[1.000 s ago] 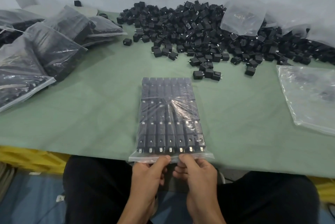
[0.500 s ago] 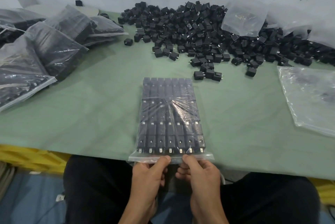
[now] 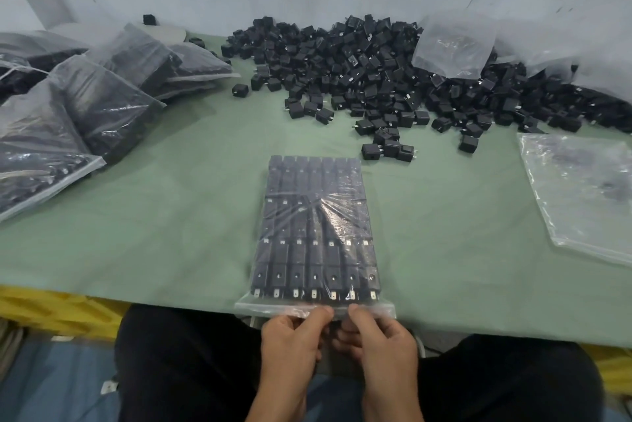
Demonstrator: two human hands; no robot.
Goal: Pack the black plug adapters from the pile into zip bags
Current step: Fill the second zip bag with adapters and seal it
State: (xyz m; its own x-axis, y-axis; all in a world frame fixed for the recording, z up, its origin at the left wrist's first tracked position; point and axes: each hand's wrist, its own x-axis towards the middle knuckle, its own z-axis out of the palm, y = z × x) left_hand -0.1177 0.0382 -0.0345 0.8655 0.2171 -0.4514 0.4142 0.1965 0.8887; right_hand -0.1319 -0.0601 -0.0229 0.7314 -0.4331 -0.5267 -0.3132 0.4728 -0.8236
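Clear plastic zip bag [image 3: 316,233] packed with black plug adapters [image 3: 309,271] lies on the green surface [image 3: 171,216], its near edge pinched by left hand [image 3: 290,339] and right hand [image 3: 383,341]; the pile [image 3: 376,69] sits beyond.

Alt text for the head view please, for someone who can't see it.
The left hand and right hand pinch the near edge of a zip bag packed with rows of black adapters, lying on a green table. The loose pile lies beyond it, filled bags at left, an empty bag at right.

filled bags [image 3: 34,155] cropped (left), pile [image 3: 359,73] cropped right
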